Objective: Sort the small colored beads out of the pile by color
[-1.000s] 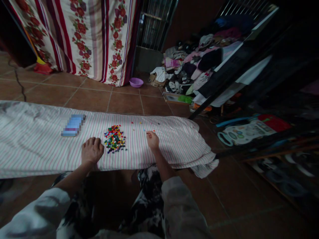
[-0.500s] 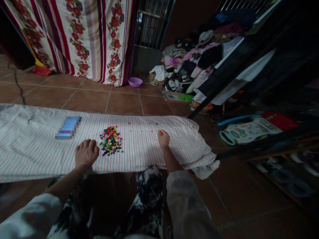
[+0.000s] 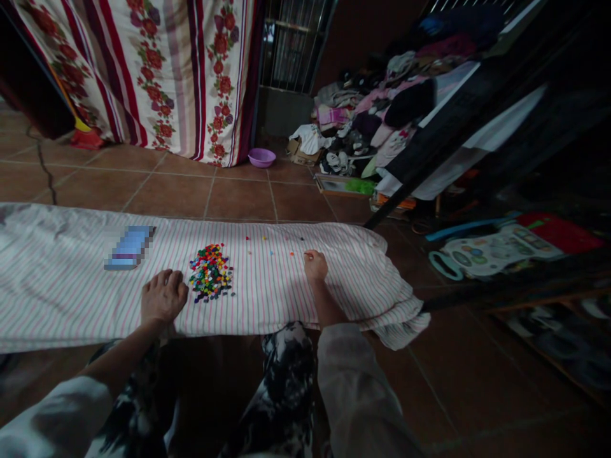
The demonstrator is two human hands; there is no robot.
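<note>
On the striped cloth (image 3: 267, 312), just left of the heap of small coloured pieces (image 3: 210, 273), resting the left hand (image 3: 163, 297) palm down, fingers bent, hiding anything underneath, and lying nearer that heap than the right hand (image 3: 316, 265). Well right of the heap's long axis, running away from the body, holding right thumb and fingertips close together, just right of an orange piece (image 3: 292, 253); showing too little to tell whether pinching anything.

Home rm, by looks: floral curtain (image 3: 180, 83), tiled flr (image 3: 176, 187), big clothes heap (image 3: 370, 121), purple basin (image 3: 261, 159) nr curtain.
</note>
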